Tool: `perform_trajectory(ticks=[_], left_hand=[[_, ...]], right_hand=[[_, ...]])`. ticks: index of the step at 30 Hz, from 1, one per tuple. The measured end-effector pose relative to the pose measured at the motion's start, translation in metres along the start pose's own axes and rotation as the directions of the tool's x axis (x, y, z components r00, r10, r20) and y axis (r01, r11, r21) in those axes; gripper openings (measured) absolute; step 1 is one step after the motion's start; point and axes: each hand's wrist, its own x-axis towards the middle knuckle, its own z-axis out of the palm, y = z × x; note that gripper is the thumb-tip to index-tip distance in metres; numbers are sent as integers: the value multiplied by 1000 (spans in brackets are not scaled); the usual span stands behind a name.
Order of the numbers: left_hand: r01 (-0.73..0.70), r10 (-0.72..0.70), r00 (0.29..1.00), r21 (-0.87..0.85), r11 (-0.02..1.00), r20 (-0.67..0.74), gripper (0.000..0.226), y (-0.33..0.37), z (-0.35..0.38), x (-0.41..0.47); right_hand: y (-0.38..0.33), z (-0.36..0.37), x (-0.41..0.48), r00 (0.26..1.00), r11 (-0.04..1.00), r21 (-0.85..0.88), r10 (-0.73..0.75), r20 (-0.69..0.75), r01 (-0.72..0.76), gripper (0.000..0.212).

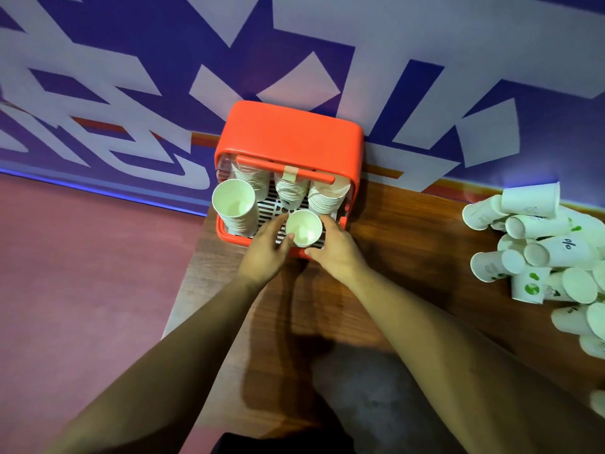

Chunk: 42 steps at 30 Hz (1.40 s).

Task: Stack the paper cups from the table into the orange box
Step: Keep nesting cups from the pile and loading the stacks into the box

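**Illumination and Image Quality**

Overall level: dim, with a violet cast across the wall (425,44). Light arrives from above. A broad, soft-edged shadow covers the table (409,224) near the lower centre. The orange box (288,132) appears saturated, without glare. The paper cup (303,228) interior reads bright, with detail retained. The loose cups (540,250) at the right edge are slightly soft. Wide-angle distortion bends the table edges and the glowing blue line (98,188) at the wall base.

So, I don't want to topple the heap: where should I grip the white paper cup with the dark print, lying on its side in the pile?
Probably pinch the white paper cup with the dark print across its side wall behind the rim, from above: it lies on its side in the pile of cups, mouth leftward, upper wall uncovered.
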Motion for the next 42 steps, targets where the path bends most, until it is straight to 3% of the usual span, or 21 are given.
perform_trajectory(ticks=[5,7,9,13,19,24,29,39,42], left_hand=[[0,27,966,106,994,-256,33,17,9,-37],[0,23,964,88,996,-266,21,27,17,-49],[31,-31,983,-1,1000,-179,4,46,34,-57],[46,-43,999,-117,992,29,10,98,87,-60],[-32,29,975,10,999,221,13,177,192,-32],[-17,-1,949,54,998,314,41,231,274,-16],[-123,56,941,183,976,334,73,252,332,0],[-204,131,954,264,943,270,48,241,385,18],[-255,176,940,258,932,292,49,232,381,13]], right_hand=[[19,-27,-36,998,999,45,14,-68,-11,66],[42,-49,-59,994,999,-3,50,-98,-50,67],[74,-80,-80,989,991,-93,79,-125,-91,66],[138,-150,-113,951,975,-166,98,-293,-151,57],[234,-242,-148,817,971,-138,84,-570,-196,46],[285,-280,-172,834,948,-97,213,-509,-302,50],[315,-271,-170,854,936,-81,275,-441,-343,46],[342,-255,-126,825,848,-232,340,-451,-476,41],[347,-250,-113,820,859,-180,365,-441,-480,45]])
